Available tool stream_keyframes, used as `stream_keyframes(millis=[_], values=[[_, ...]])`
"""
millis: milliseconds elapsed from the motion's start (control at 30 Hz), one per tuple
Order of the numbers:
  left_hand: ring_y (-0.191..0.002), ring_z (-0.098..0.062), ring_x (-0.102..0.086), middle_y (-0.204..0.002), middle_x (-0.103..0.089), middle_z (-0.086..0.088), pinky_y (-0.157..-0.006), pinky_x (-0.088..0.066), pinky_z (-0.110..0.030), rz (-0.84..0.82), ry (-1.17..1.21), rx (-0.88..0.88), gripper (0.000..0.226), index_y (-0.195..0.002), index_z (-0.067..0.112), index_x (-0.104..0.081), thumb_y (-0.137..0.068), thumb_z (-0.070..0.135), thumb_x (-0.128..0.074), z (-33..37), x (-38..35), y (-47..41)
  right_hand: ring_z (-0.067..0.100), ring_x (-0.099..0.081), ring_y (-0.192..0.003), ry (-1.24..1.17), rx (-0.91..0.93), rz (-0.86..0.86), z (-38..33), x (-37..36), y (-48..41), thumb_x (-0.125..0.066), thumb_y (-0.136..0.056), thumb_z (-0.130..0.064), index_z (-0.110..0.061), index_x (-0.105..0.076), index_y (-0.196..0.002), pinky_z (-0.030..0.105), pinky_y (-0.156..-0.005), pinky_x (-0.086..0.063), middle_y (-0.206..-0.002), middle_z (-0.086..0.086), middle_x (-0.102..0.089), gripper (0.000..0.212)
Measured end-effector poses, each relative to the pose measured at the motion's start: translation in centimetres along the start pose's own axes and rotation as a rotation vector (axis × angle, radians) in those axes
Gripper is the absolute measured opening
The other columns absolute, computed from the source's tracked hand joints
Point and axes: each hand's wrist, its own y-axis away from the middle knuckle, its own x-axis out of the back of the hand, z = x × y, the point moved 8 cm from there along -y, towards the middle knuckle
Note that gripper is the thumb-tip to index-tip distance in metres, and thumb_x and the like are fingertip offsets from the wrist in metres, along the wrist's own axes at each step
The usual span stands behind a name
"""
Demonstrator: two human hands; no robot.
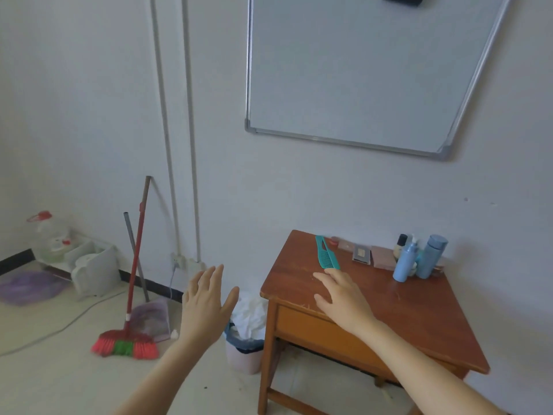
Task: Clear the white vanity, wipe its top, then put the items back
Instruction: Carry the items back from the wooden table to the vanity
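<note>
Barely started tbh: comb (326, 255), bottles (405, 262) and small cases (362, 254) all sit at the back of the brown counter (404, 319), so clearing and wiping are all ahead, I'd say. My right hand (344, 298) is just short of the comb, left hand (203, 304) off the edge near the bin (245, 348), fingers (209, 277) spread, empty. Broom (128, 324) leans on the wall (89, 115).
</note>
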Motion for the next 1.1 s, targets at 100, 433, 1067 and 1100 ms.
stream_keyframes(millis=[100, 433, 1067, 1100], values=[[-0.14, -0.022, -0.01, -0.15, -0.025, -0.003, -0.112, -0.016, -0.039, -0.023, 0.021, -0.024, 0.058, -0.144, 0.015, -0.019, -0.094, 0.04, -0.036, -0.5, -2.3, -4.6, 0.019, -0.027, -0.136, 0.021, -0.06, 0.005, 2.0, -1.1, -3.6, -0.047, -0.093, -0.033, -0.026, -0.034, -0.138, 0.032, -0.105, -0.038, -0.146, -0.002, -0.031, 0.047], [-0.138, -0.022, -0.013, -0.149, -0.025, -0.002, -0.11, -0.02, -0.037, -0.205, 0.045, -0.22, 0.058, -0.143, 0.016, -0.019, -0.094, 0.044, -0.031, 3.9, -12.2, -18.2, 0.014, -0.036, -0.13, 0.021, -0.355, 0.059, 10.2, -0.9, -11.5, -0.048, -0.093, -0.027, -0.02, -0.035, -0.139, 0.027, -0.102, -0.036, -0.141, -0.001, -0.038, 0.048], [-0.142, -0.021, -0.007, -0.153, -0.016, 0.002, -0.115, -0.012, -0.04, -0.574, -0.224, -0.145, 0.054, -0.144, 0.022, -0.017, -0.095, 0.043, -0.03, 12.1, -35.4, -25.2, 0.016, -0.035, -0.131, -0.223, -0.526, -0.205, 28.1, -14.6, -21.1, -0.049, -0.093, -0.032, -0.022, -0.033, -0.139, 0.03, -0.105, -0.035, -0.142, -0.001, -0.039, 0.049], [-0.142, -0.021, -0.007, -0.153, -0.016, 0.002, -0.115, -0.011, -0.04, -0.58, -0.229, -0.117, 0.054, -0.144, 0.022, -0.017, -0.096, 0.043, -0.03, 12.2, -36.1, -25.6, 0.016, -0.035, -0.13, -0.231, -0.519, -0.195, 28.6, -15.2, -22.3, -0.049, -0.093, -0.033, -0.022, -0.032, -0.139, 0.029, -0.105, -0.035, -0.142, -0.001, -0.039, 0.051]])
